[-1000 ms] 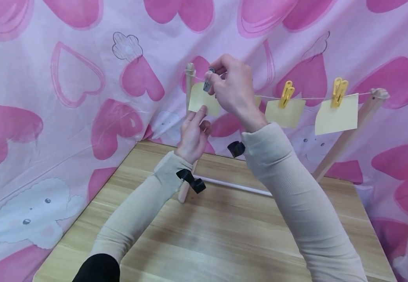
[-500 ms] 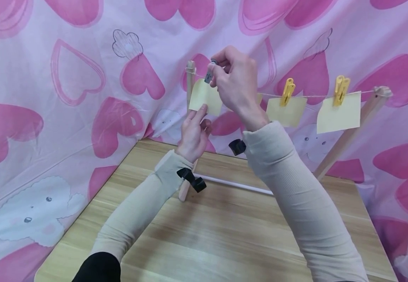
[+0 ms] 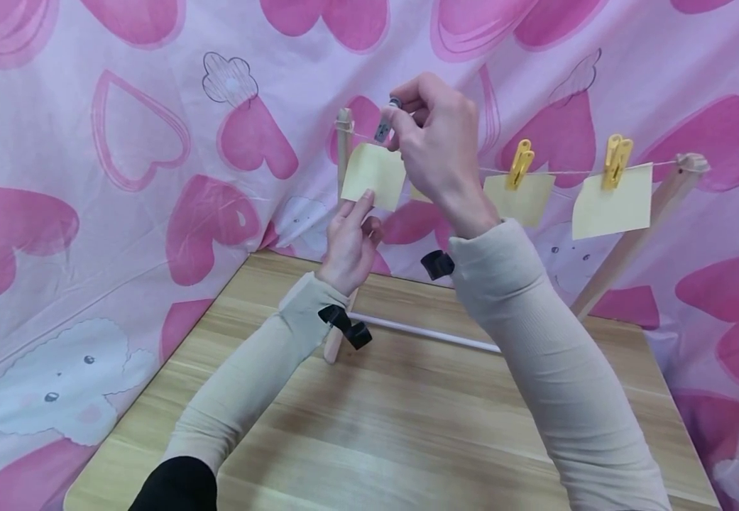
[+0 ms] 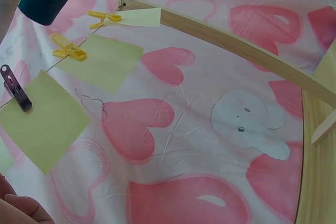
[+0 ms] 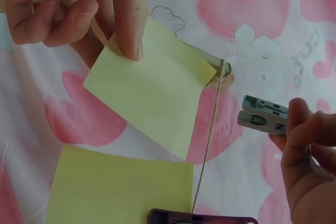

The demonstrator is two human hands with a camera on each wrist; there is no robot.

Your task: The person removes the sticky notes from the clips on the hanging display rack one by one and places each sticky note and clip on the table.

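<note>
My left hand (image 3: 351, 245) pinches a pale yellow paper square (image 3: 374, 170) by its lower edge, thumb on the front. The square is beside the string (image 5: 212, 129) at its left end. Above it, my right hand (image 3: 441, 142) pinches a grey clothespin (image 3: 383, 130) between thumb and fingers. In the right wrist view the clothespin's jaws point toward the string and stand apart from the string and paper. A dark purple clothespin (image 4: 18, 88) holds another yellow square (image 4: 46, 121) on the string; my right hand mostly hides that square in the head view.
Yellow clothespins (image 3: 519, 165) hold two more paper squares (image 3: 613, 202) further right. Wooden posts (image 3: 631, 241) carry the string at both ends. A white rod (image 3: 427, 333) runs low between them above the wooden table (image 3: 369, 426). A heart-print cloth (image 3: 152, 234) hangs behind.
My right hand has moved up and to the right with the grey clothespin, away from the paper's top edge. My left hand stays nearly in place, still pinching the paper.
</note>
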